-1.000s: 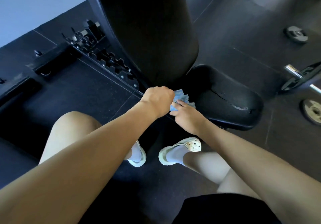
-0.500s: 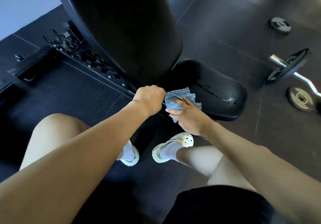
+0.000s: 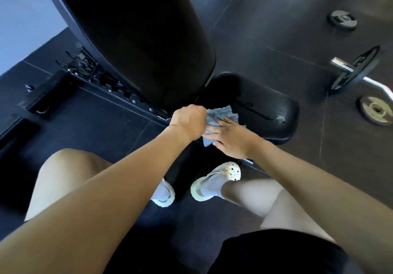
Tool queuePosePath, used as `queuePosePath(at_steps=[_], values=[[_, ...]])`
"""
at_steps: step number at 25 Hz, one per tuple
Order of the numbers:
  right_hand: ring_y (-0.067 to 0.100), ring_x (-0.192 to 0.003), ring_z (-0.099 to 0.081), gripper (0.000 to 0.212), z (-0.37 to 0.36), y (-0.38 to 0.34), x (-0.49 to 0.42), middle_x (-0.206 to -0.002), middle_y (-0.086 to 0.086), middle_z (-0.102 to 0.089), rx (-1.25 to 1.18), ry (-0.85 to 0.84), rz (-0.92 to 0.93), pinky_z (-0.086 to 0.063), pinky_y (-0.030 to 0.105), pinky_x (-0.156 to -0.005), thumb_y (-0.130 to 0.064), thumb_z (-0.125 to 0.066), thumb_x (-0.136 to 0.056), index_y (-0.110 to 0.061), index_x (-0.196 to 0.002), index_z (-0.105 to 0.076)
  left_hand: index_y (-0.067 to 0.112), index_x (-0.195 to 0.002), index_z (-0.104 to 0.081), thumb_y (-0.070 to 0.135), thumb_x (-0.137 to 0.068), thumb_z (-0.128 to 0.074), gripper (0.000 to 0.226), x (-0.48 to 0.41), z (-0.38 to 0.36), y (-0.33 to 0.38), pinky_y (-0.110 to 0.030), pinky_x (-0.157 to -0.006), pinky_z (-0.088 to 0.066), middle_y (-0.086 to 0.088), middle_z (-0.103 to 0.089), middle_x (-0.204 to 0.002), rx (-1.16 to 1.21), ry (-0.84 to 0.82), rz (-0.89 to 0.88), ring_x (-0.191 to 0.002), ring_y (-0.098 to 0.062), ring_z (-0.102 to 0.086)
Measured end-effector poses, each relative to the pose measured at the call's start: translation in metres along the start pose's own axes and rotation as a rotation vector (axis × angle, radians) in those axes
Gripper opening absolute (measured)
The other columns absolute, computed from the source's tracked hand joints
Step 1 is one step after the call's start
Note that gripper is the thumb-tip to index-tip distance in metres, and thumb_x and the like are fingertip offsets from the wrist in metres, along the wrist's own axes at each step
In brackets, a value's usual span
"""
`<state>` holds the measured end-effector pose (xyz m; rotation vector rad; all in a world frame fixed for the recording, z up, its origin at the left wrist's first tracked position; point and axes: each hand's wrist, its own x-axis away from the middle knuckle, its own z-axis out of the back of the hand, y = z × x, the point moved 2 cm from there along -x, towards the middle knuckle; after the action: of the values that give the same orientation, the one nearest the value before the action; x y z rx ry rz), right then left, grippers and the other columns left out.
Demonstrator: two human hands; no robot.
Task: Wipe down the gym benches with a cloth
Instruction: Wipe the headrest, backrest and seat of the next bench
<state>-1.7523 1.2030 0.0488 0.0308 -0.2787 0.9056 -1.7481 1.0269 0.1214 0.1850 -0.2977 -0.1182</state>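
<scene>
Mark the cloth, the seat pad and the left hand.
blue cloth (image 3: 223,113): head view, rumpled upper part.
seat pad (image 3: 259,122): head view, bare black top surface.
left hand (image 3: 188,120): head view, back of the fist.

The dark rubber floor (image 3: 276,39) carries the black bench (image 3: 265,112), 2 loose weight plates (image 3: 342,19) and a loaded barbell (image 3: 357,69).

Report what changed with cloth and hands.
The cloth went from bunched between the hands to spread wider at the near edge of the seat pad; the right hand flattened its fingers onto it. The left hand kept gripping its edge; the weight plates stayed put.
</scene>
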Motion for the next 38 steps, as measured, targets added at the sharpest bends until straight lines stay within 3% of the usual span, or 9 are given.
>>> queuePosePath(at_steps=[6, 15, 17, 20, 23, 27, 31, 33, 38], values=[[0.023, -0.158, -0.001, 0.068, 0.005, 0.019, 0.025, -0.170, -0.006, -0.007, 0.000, -0.020, -0.308, -0.004, 0.044, -0.127, -0.057, -0.001, -0.099, -0.035, -0.161, -0.017, 0.015, -0.121, -0.064, 0.014, -0.097, -0.047, 0.030, -0.018, -0.009, 0.011, -0.041, -0.089, -0.057, -0.005, -0.066, -0.117, 0.154, -0.044, -0.047, -0.101, -0.025, -0.066], [0.024, -0.157, 0.011, 0.059, 0.025, 0.074, -0.071, -0.170, -0.010, 0.008, -0.142, -0.105, -0.712, 0.006, 0.048, -0.126, -0.049, -0.010, -0.106, -0.034, -0.163, -0.002, 0.016, -0.127, -0.064, 0.018, -0.101, -0.048, 0.031, -0.017, -0.011, -0.021, -0.035, -0.099, -0.050, -0.001, -0.062, -0.127, 0.191, -0.060, -0.171, -0.113, -0.021, -0.062], [0.025, -0.156, 0.014, 0.060, 0.023, 0.050, -0.064, -0.170, -0.009, 0.010, -0.144, -0.094, -0.663, 0.007, 0.048, -0.126, -0.048, -0.011, -0.106, -0.031, -0.163, -0.002, 0.014, -0.126, -0.064, 0.018, -0.101, -0.048, 0.030, -0.023, -0.011, -0.022, -0.034, -0.098, -0.049, -0.003, -0.062, -0.127, 0.185, -0.038, -0.153, -0.113, -0.022, -0.061], [0.024, -0.156, 0.013, 0.060, 0.018, 0.010, -0.025, -0.170, -0.008, 0.008, -0.129, -0.070, -0.416, 0.008, 0.045, -0.126, -0.048, -0.008, -0.106, -0.031, -0.163, -0.002, 0.011, -0.122, -0.064, 0.019, -0.101, -0.048, 0.028, -0.034, -0.013, -0.018, -0.039, -0.095, -0.049, -0.009, -0.062, -0.126, 0.180, -0.006, -0.111, -0.114, -0.027, -0.059], [0.017, -0.157, 0.010, 0.066, 0.014, 0.014, 0.000, -0.170, -0.011, 0.004, -0.084, -0.074, -0.264, 0.009, 0.038, -0.126, -0.052, 0.001, -0.100, -0.033, -0.163, -0.005, 0.013, -0.129, -0.062, 0.014, -0.099, -0.049, 0.032, -0.044, -0.017, -0.012, -0.035, -0.099, -0.049, -0.005, -0.059, -0.131, 0.235, -0.001, -0.095, -0.118, -0.022, -0.059], [0.018, -0.157, 0.002, 0.058, 0.017, 0.075, -0.037, -0.170, -0.014, -0.001, -0.086, -0.023, -0.455, 0.000, 0.042, -0.127, -0.047, -0.015, -0.106, -0.036, -0.162, -0.010, 0.015, -0.137, -0.057, 0.016, -0.100, -0.050, 0.038, -0.050, -0.026, -0.015, -0.034, -0.104, -0.047, -0.004, -0.056, -0.138, 0.226, -0.077, -0.129, -0.124, -0.022, -0.057], [0.024, -0.157, 0.009, 0.058, 0.023, 0.097, -0.083, -0.170, -0.010, 0.006, -0.119, -0.066, -0.693, 0.004, 0.047, -0.126, -0.040, -0.014, -0.107, -0.030, -0.163, -0.003, 0.019, -0.140, -0.057, 0.020, -0.100, -0.050, 0.041, -0.050, -0.035, -0.023, -0.034, -0.104, -0.047, 0.000, -0.057, -0.138, 0.194, -0.101, -0.161, -0.125, -0.021, -0.057], [0.025, -0.157, 0.011, 0.059, 0.024, 0.075, -0.081, -0.170, -0.010, 0.007, -0.123, -0.065, -0.642, 0.005, 0.048, -0.126, -0.041, -0.017, -0.107, -0.029, -0.163, -0.002, 0.019, -0.133, -0.062, 0.020, -0.099, -0.050, 0.037, -0.053, -0.032, -0.022, -0.034, -0.099, -0.049, -0.001, -0.062, -0.132, 0.191, -0.051, -0.155, -0.119, -0.022, -0.060], [0.016, -0.156, 0.010, 0.059, 0.016, 0.036, -0.033, -0.169, -0.014, 0.003, -0.123, -0.052, -0.303, 0.004, 0.042, -0.127, -0.047, -0.021, -0.108, -0.032, -0.163, -0.007, 0.020, -0.110, -0.069, 0.024, -0.099, -0.047, 0.025, -0.060, -0.029, -0.014, -0.028, -0.073, -0.045, -0.001, -0.065, -0.111, 0.073, 0.005, -0.168, -0.095, -0.022, -0.065]])
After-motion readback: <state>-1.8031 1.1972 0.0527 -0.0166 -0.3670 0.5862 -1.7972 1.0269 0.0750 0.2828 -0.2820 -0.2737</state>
